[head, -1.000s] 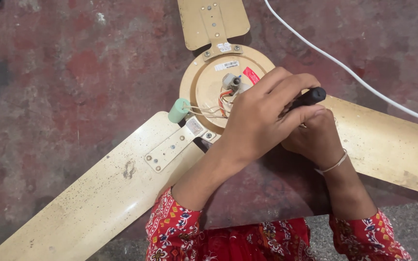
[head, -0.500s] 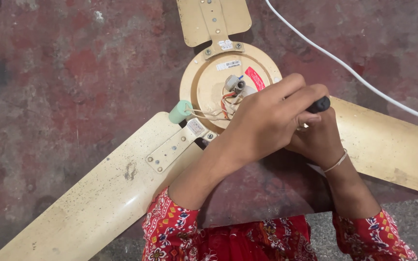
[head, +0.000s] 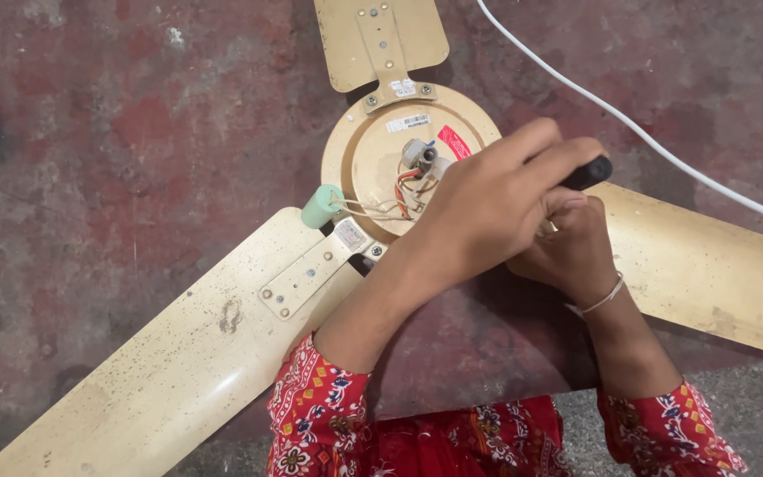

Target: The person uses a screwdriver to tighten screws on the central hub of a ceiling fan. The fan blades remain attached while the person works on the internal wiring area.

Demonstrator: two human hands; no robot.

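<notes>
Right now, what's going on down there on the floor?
A person bends over a cream ceiling fan lying on the reddish floor. Their left hand has its grip closed around a black-handled tool above the fan's round hub, and the right hand sits tucked just beneath it. Loose wires and a small green capacitor stick out of the hub. A white cable runs past.

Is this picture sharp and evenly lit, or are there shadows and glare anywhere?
Head view: sharp and softly lit, no glare; the left hand and right hand cast a dim shadow on the red floor below them; the fan hub shows clearly.
</notes>
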